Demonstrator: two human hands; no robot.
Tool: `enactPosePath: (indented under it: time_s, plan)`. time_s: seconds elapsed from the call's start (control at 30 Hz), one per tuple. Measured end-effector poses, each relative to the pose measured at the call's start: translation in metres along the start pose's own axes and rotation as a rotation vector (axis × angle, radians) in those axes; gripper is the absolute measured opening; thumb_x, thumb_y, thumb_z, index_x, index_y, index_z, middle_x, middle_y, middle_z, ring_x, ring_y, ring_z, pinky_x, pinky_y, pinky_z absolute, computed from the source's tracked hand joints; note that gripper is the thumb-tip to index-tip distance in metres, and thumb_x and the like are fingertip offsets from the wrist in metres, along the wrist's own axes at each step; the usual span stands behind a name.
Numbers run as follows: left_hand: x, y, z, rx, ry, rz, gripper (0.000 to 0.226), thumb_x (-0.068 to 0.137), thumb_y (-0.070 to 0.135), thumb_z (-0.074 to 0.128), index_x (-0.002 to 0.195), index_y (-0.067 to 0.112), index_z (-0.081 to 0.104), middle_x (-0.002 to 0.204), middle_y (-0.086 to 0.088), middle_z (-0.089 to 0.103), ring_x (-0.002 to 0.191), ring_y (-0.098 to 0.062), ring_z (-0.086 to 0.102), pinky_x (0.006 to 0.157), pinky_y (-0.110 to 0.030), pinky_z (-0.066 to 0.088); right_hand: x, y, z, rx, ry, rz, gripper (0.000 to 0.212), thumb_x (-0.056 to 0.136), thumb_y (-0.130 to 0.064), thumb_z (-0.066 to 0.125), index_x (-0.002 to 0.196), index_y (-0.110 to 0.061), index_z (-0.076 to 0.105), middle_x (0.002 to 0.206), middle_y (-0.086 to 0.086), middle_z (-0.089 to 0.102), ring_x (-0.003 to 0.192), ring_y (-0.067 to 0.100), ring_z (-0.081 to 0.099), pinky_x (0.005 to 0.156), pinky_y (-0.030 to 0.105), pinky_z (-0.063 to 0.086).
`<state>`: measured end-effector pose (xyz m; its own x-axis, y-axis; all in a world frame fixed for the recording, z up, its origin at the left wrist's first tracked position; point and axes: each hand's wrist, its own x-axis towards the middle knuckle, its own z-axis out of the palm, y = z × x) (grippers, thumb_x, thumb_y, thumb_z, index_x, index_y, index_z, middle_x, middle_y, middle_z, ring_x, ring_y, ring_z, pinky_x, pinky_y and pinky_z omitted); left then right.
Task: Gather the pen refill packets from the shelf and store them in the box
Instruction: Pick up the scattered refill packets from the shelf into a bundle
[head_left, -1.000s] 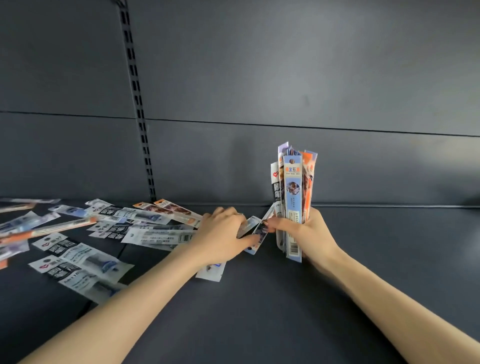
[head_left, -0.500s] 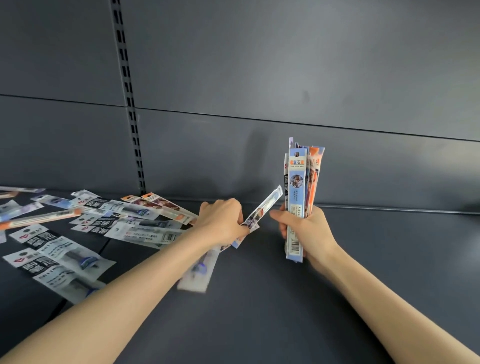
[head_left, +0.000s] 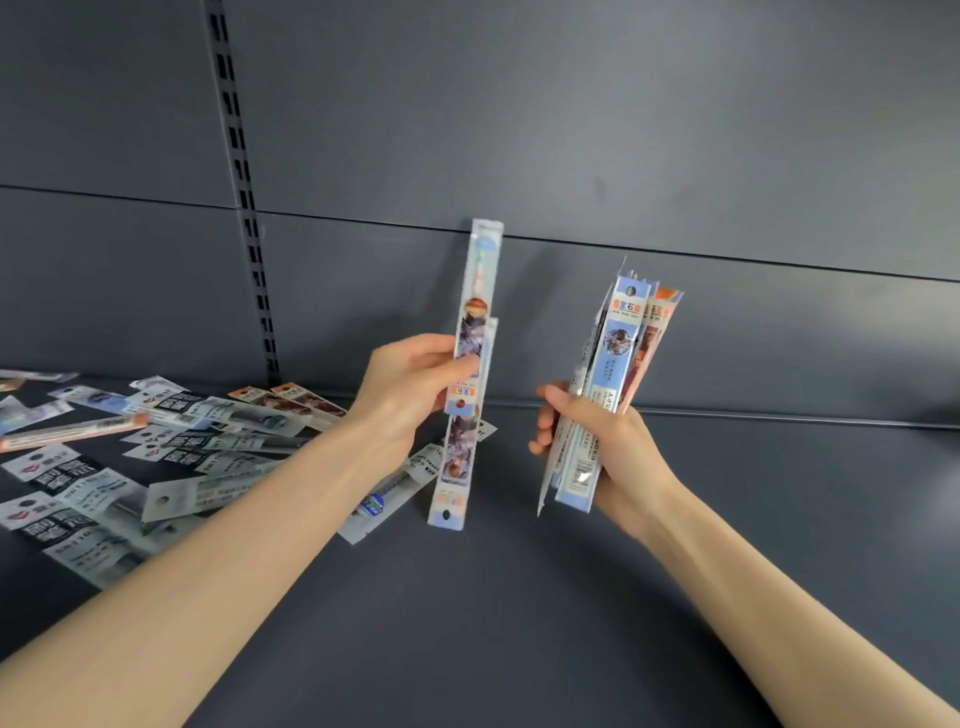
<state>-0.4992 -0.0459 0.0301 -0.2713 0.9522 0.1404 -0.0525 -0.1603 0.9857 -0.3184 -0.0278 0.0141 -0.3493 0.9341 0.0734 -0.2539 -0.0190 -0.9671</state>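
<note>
My left hand (head_left: 410, 387) pinches two long narrow pen refill packets (head_left: 475, 322) and holds them upright above the dark shelf (head_left: 519, 597). A little to the right, my right hand (head_left: 608, 447) grips an upright bundle of several refill packets (head_left: 618, 353), blue and orange at the top. The two hands are apart, with a gap between them. Many more loose refill packets (head_left: 171, 441) lie flat on the shelf to the left. One packet (head_left: 387, 501) lies partly under my left wrist. No box is in view.
The grey back panel (head_left: 623, 156) of the shelf rises right behind the hands. A slotted upright rail (head_left: 244, 208) runs down it at the left. The shelf surface to the right and front of my hands is bare.
My left hand has lifted from the shelf with two packets and turned them upright. My right hand has raised its bundle slightly and stayed to the right.
</note>
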Motion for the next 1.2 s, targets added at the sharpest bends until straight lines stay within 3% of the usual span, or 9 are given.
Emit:
enactPosePath:
  time_s: [0.1, 0.23, 0.43, 0.6, 0.73, 0.87, 0.93, 1.03, 1.2]
  plan:
    - [-0.009, 0.003, -0.002, -0.137, 0.024, -0.024, 0.015, 0.083, 0.001, 0.065, 0.094, 0.01, 0.069, 0.082, -0.003, 0.073, 0.071, -0.013, 0.07, 0.065, -0.027, 0.059, -0.001, 0.0, 0.001, 0.072, -0.077, 0.04, 0.014, 0.087, -0.014, 0.06, 0.098, -0.005, 0.06, 0.069, 0.005, 0.062, 0.061, 0.016, 0.06, 0.067, 0.029, 0.057]
    - [-0.024, 0.002, -0.006, -0.203, -0.046, -0.061, 0.028, 0.08, -0.008, 0.064, 0.107, 0.003, 0.064, 0.093, -0.011, 0.073, 0.076, -0.02, 0.071, 0.073, -0.034, 0.06, -0.003, 0.0, 0.003, 0.1, -0.145, 0.106, 0.022, 0.078, -0.021, 0.064, 0.096, -0.008, 0.063, 0.079, 0.006, 0.068, 0.068, 0.014, 0.065, 0.063, 0.027, 0.056]
    - [-0.038, -0.007, -0.013, -0.257, -0.161, -0.15, 0.037, 0.078, -0.013, 0.061, 0.113, -0.001, 0.063, 0.1, -0.016, 0.072, 0.082, -0.024, 0.072, 0.071, -0.031, 0.059, -0.005, 0.004, 0.01, 0.041, -0.198, 0.122, 0.038, 0.076, -0.026, 0.064, 0.107, -0.006, 0.063, 0.093, 0.009, 0.069, 0.084, 0.019, 0.069, 0.071, 0.028, 0.056]
    - [-0.044, -0.012, -0.008, -0.248, -0.228, -0.16, 0.034, 0.08, -0.01, 0.061, 0.112, 0.003, 0.066, 0.107, -0.015, 0.072, 0.098, -0.027, 0.069, 0.089, -0.036, 0.054, -0.009, 0.004, 0.017, -0.119, -0.205, 0.076, 0.032, 0.084, -0.011, 0.066, 0.115, -0.005, 0.063, 0.109, 0.015, 0.071, 0.099, 0.029, 0.069, 0.086, 0.041, 0.056]
    - [-0.045, -0.011, -0.008, -0.207, -0.163, -0.127, 0.028, 0.083, -0.004, 0.061, 0.11, 0.003, 0.066, 0.104, -0.014, 0.073, 0.095, -0.026, 0.07, 0.085, -0.037, 0.056, -0.011, 0.001, 0.021, -0.158, -0.106, 0.027, 0.026, 0.078, 0.0, 0.069, 0.102, -0.01, 0.069, 0.098, 0.01, 0.075, 0.09, 0.028, 0.071, 0.083, 0.042, 0.057]
    - [-0.042, -0.01, -0.012, -0.254, -0.04, -0.146, 0.012, 0.087, 0.004, 0.06, 0.094, 0.002, 0.069, 0.079, -0.011, 0.071, 0.07, -0.016, 0.069, 0.062, -0.026, 0.058, -0.008, -0.003, 0.013, -0.064, 0.117, -0.016, 0.012, 0.078, -0.003, 0.071, 0.086, -0.01, 0.066, 0.071, 0.005, 0.065, 0.063, 0.018, 0.061, 0.063, 0.031, 0.056]
    - [-0.042, -0.009, -0.014, -0.223, -0.076, -0.163, 0.011, 0.088, 0.01, 0.06, 0.089, 0.004, 0.069, 0.074, -0.008, 0.07, 0.068, -0.016, 0.068, 0.062, -0.028, 0.055, -0.007, -0.004, 0.009, -0.025, 0.17, -0.025, 0.011, 0.079, -0.005, 0.071, 0.086, -0.012, 0.065, 0.067, 0.004, 0.063, 0.058, 0.014, 0.06, 0.058, 0.026, 0.054]
    - [-0.045, -0.009, -0.011, 0.003, -0.191, -0.154, 0.014, 0.087, 0.016, 0.062, 0.086, 0.004, 0.069, 0.086, -0.015, 0.071, 0.08, -0.023, 0.067, 0.074, -0.035, 0.052, -0.007, -0.005, 0.008, -0.006, 0.163, -0.034, 0.014, 0.08, -0.006, 0.071, 0.091, -0.011, 0.066, 0.068, 0.002, 0.065, 0.058, 0.012, 0.06, 0.059, 0.026, 0.054]
    - [-0.05, -0.008, -0.01, 0.131, -0.296, -0.159, 0.007, 0.087, 0.01, 0.063, 0.086, 0.004, 0.06, 0.086, -0.011, 0.075, 0.077, -0.026, 0.072, 0.068, -0.034, 0.057, -0.005, -0.003, 0.007, -0.003, 0.143, -0.055, 0.016, 0.082, -0.005, 0.069, 0.097, -0.01, 0.066, 0.07, -0.001, 0.068, 0.061, 0.011, 0.063, 0.062, 0.026, 0.053]
